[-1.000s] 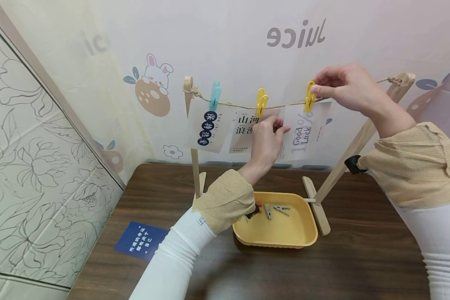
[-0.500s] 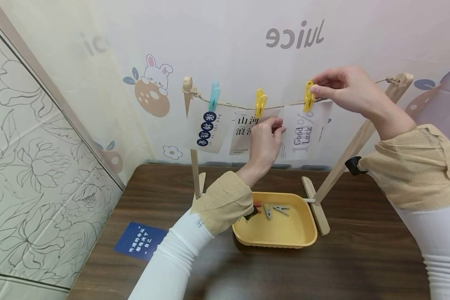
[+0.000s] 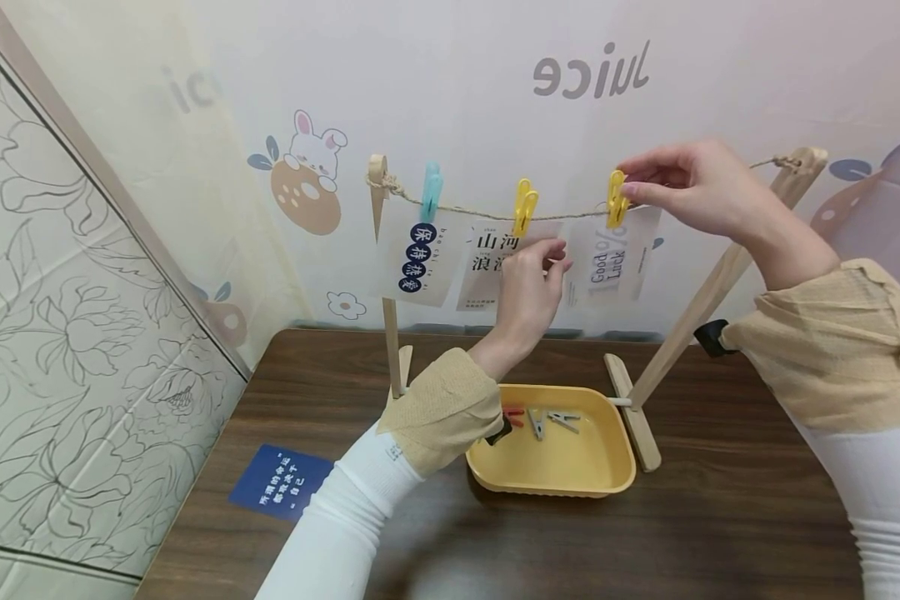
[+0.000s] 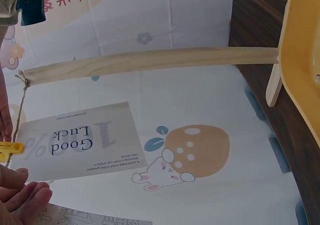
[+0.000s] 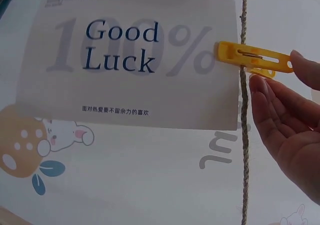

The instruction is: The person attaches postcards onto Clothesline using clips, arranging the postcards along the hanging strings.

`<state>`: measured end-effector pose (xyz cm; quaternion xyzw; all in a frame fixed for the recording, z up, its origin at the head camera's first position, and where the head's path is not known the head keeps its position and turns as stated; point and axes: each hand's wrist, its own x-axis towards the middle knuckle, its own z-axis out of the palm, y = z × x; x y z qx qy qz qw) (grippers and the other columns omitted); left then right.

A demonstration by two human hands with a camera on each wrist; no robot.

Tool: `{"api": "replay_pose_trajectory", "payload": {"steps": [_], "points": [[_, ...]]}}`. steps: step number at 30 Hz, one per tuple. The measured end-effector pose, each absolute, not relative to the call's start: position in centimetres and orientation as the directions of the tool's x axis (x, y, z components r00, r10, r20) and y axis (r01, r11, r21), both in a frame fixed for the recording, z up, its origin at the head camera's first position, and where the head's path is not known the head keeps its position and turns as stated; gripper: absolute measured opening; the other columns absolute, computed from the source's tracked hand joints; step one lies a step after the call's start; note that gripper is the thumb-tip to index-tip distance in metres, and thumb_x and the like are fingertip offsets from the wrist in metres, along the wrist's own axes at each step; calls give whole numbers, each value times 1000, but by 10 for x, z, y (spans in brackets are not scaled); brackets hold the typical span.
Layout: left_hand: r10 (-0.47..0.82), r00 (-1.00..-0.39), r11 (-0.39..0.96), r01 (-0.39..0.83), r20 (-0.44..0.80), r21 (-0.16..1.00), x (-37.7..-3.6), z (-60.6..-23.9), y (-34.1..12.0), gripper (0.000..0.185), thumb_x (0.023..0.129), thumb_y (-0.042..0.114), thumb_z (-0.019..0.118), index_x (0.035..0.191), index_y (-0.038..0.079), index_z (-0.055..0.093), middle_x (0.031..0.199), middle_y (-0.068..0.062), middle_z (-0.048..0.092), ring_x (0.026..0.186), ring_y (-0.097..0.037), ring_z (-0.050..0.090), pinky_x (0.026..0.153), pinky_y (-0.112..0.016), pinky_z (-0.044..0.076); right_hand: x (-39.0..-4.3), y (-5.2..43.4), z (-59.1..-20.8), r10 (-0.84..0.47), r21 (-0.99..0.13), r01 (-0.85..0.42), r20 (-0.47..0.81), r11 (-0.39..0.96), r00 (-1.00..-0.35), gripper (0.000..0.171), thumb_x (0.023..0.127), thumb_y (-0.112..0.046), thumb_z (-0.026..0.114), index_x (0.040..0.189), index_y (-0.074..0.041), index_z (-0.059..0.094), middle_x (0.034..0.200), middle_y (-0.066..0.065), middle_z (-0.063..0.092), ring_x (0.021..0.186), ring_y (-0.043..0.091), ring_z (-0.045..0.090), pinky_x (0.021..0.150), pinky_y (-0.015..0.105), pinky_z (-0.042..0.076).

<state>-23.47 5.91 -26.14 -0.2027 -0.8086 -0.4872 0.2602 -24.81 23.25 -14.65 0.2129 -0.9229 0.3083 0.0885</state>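
A twine line (image 3: 480,213) carries several hanging cards. At its right, a yellow clothespin (image 5: 255,56) clamps the "Good Luck" card (image 5: 122,92) to the twine. My right hand (image 3: 708,187) pinches that clothespin's tail, with the thumb on one handle and a fingertip by the other. My left hand (image 3: 528,287) is loosely curled in front of the middle card (image 3: 480,287), partly covering it; nothing shows between its fingers. Another yellow clothespin (image 3: 524,208) holds the middle card. Farther left, a teal clothespin (image 3: 431,193) holds a card with dark blue circles (image 3: 435,279).
Wooden posts (image 3: 690,333) hold up the twine at both ends. Between their feet stands a yellow basket (image 3: 555,475) with grey clothespins (image 3: 536,423) and red ones (image 3: 514,415). A blue card (image 3: 281,482) lies on the table (image 3: 330,367) at left.
My right hand and its clothespin have dipped slightly. The "Good Luck" card has swung, its lower edge now higher in the head view. My left hand has barely moved.
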Motion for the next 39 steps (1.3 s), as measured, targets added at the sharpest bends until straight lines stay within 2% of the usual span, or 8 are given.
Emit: {"api": "replay_pose_trajectory", "payload": {"steps": [4, 9, 15, 21, 26, 31, 35, 39], "points": [[71, -779, 441, 585, 623, 681, -234, -264, 58, 19, 83, 7, 61, 100, 0, 62, 88, -5, 65, 74, -6, 57, 62, -7, 40, -245, 233, -150, -341, -515, -460, 312, 724, -887, 37, 87, -19, 57, 116, 4, 54, 85, -7, 59, 73, -1, 56, 63, 10, 39], [66, -777, 415, 593, 626, 691, -232, -268, 56, 20, 83, 7, 61, 102, 0, 61, 88, -6, 64, 73, -6, 56, 62, -7, 40, -240, 235, -154, -326, -510, -480, 364, 714, -872, 36, 87, -18, 57, 115, 5, 54, 86, -9, 58, 75, -5, 54, 66, 8, 38], [73, -746, 386, 633, 662, 671, -226, -273, 50, 20, 84, 7, 60, 103, -1, 61, 86, -6, 64, 71, -8, 56, 60, -8, 41, -229, 235, -166, -186, -519, -455, 489, 724, -853, 32, 87, -17, 57, 113, 1, 56, 92, -7, 57, 78, -2, 50, 69, 9, 37], [82, -722, 424, 649, 686, 632, -218, -276, 43, 18, 84, 9, 60, 100, 1, 61, 84, -4, 63, 70, -5, 54, 59, -12, 43, -218, 233, -183, -31, -538, -486, 648, 689, -761, 28, 85, -14, 59, 107, 2, 60, 88, -17, 55, 79, -1, 50, 72, 11, 38], [105, -731, 431, 645, 675, 631, -210, -277, 36, 17, 84, 10, 60, 98, 0, 61, 84, -4, 62, 70, -7, 54, 59, -16, 45, -213, 235, -199, 27, -531, -513, 712, 674, -701, 24, 84, -11, 60, 102, 4, 61, 87, -17, 55, 77, 0, 51, 72, 12, 39], [135, -741, 454, 636, 658, 623, -202, -281, 31, 14, 84, 10, 60, 94, 1, 62, 82, -3, 60, 71, -8, 53, 62, -14, 42, -208, 237, -216, 59, -514, -566, 771, 644, -634, 20, 82, -5, 61, 96, 9, 62, 82, -19, 56, 73, 0, 53, 70, 11, 40], [151, -762, 490, 611, 630, 622, -196, -286, 26, 10, 83, 10, 61, 91, 3, 63, 81, -2, 59, 72, -10, 54, 65, -12, 37, -203, 238, -228, 75, -515, -589, 789, 623, -610, 17, 81, -2, 60, 92, 11, 62, 80, -19, 57, 69, -1, 54, 67, 11, 40], [162, -790, 515, 579, 591, 632, -189, -293, 20, 9, 83, 11, 62, 89, 4, 63, 81, -1, 58, 73, -12, 55, 64, -12, 38, -197, 237, -240, 93, -518, -594, 796, 616, -598, 14, 80, 1, 61, 90, 11, 63, 80, -18, 58, 69, -2, 55, 64, 10, 40]]}}
